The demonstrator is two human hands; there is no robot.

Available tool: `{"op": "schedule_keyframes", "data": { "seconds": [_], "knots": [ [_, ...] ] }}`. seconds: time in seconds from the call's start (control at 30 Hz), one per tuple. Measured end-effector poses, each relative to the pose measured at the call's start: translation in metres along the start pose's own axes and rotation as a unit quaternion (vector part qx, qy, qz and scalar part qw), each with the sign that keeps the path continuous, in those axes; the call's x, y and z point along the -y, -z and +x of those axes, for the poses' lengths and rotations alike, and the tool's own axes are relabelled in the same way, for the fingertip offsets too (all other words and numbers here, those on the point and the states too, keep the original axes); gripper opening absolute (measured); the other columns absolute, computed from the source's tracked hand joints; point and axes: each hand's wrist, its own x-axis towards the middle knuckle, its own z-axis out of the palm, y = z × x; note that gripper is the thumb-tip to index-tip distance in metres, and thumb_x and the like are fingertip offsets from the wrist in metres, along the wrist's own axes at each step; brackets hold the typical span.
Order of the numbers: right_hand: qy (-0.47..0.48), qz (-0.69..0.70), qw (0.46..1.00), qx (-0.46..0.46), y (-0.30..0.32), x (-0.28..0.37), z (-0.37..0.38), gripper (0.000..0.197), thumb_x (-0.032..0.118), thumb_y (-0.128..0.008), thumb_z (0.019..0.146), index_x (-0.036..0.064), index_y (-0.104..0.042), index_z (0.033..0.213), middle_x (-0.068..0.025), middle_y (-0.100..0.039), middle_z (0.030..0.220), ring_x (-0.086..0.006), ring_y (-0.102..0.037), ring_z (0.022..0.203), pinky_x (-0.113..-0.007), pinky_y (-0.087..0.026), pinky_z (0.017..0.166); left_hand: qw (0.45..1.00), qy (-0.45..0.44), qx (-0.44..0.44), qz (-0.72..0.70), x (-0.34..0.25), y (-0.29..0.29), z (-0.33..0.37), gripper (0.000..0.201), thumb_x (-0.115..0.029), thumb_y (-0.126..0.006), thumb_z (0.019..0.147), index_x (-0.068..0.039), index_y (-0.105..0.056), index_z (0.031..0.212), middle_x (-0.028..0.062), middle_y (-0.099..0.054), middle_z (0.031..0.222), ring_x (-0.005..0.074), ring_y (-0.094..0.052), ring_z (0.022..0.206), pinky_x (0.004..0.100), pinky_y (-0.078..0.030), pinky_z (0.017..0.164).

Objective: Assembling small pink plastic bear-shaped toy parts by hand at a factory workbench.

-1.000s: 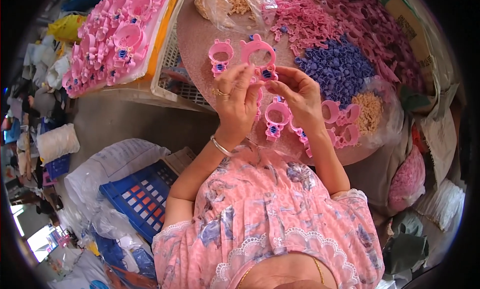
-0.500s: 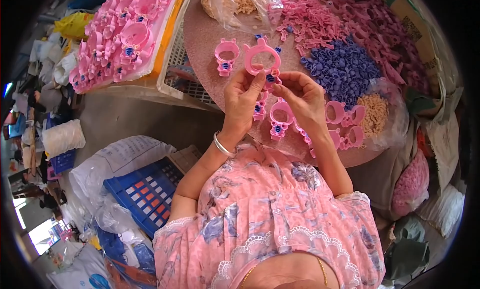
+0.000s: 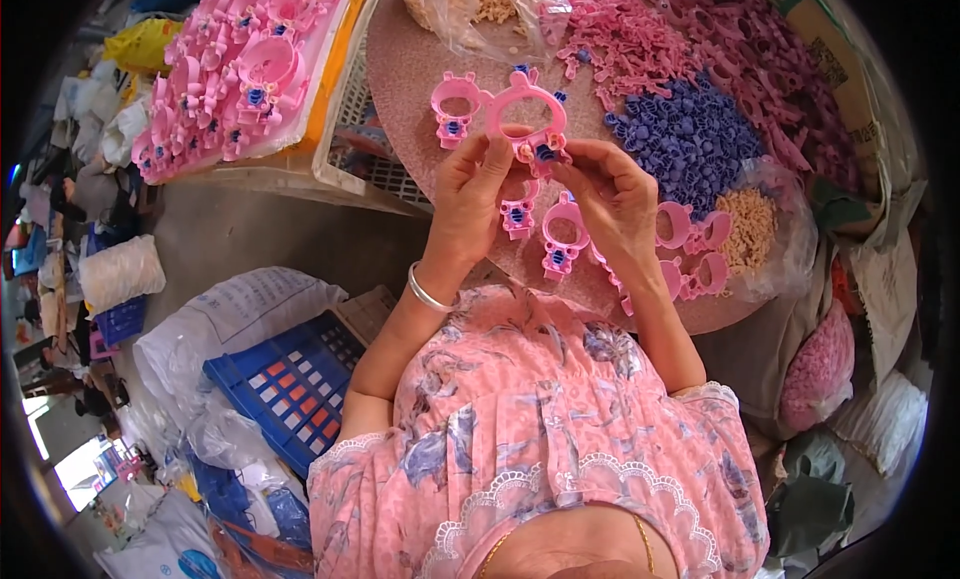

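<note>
Both hands hold one pink plastic ring-shaped toy frame with two small ears on top and a blue piece at its lower edge, raised above the round pinkish tabletop. The left hand grips the frame's lower left rim with thumb and fingers closed on it; the right hand pinches the frame's lower right part, right at the blue piece.

Just left of the held frame lies one finished pink frame with a blue insert on the tabletop. Below the held frame, between the two hands, two more finished frames show, partly hidden by the fingers. Right of the right hand lies a cluster of bare pink rings, about four; the exact number cannot be told.

Further right of the held frame is one heap of small violet-blue plastic pieces, one heap of small pink pieces above it, and one clear bag of tan pieces below. Far left of the held frame, one white tray carries many finished pink frames, too crowded to count.
</note>
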Motion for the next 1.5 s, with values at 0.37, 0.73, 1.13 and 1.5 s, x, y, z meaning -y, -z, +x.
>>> {"op": "schedule_keyframes", "data": {
  "seconds": [0.37,0.73,1.13,1.5],
  "knots": [
    [0.293,-0.287,0.906,-0.109,-0.016,0.008,-0.002,0.019,-0.001,-0.075,0.071,0.0039,-0.067,0.088,-0.0099,-0.062,0.085,-0.0218,-0.062,0.078,-0.029,-0.049,0.065,0.988,-0.14,-0.037,0.045,0.011,-0.009,-0.013,0.022,-0.004,-0.068,0.086,-0.003,-0.063,0.108,0.0018,-0.066,0.093,0.0057,-0.061,0.078,0.0181,-0.05,0.07],
    [0.278,-0.286,0.907,-0.132,-0.023,0.001,-0.004,0.016,-0.008,-0.069,0.072,0.0022,-0.063,0.084,-0.01,-0.06,0.084,-0.0229,-0.059,0.074,-0.03,-0.047,0.062,0.947,-0.248,-0.073,0.192,0.031,-0.006,-0.017,0.018,-0.004,-0.071,0.082,0.0,-0.065,0.098,-0.0034,-0.056,0.081,0.0044,-0.048,0.069,0.0194,-0.039,0.061],
    [0.244,-0.276,0.921,-0.129,-0.006,0.009,-0.004,0.023,0.002,-0.067,0.083,0.0021,-0.066,0.106,-0.007,-0.063,0.088,-0.0176,-0.059,0.077,-0.027,-0.048,0.067,0.997,-0.031,-0.065,-0.022,0.003,-0.006,-0.012,0.023,-0.015,-0.06,0.093,0.003,-0.061,0.107,0.0104,-0.068,0.091,0.0173,-0.067,0.083,0.0297,-0.058,0.078],
    [-0.102,0.081,0.991,-0.037,-0.002,-0.002,-0.001,0.022,0.012,-0.063,0.091,-0.0038,-0.065,0.106,-0.0053,-0.068,0.086,-0.009,-0.063,0.075,-0.022,-0.052,0.067,0.603,-0.461,-0.054,0.649,0.003,-0.011,-0.014,0.044,-0.023,-0.066,0.087,0.001,-0.057,0.123,0.0157,-0.056,0.123,0.029,-0.056,0.105,0.0368,-0.045,0.088]
  ]
}}
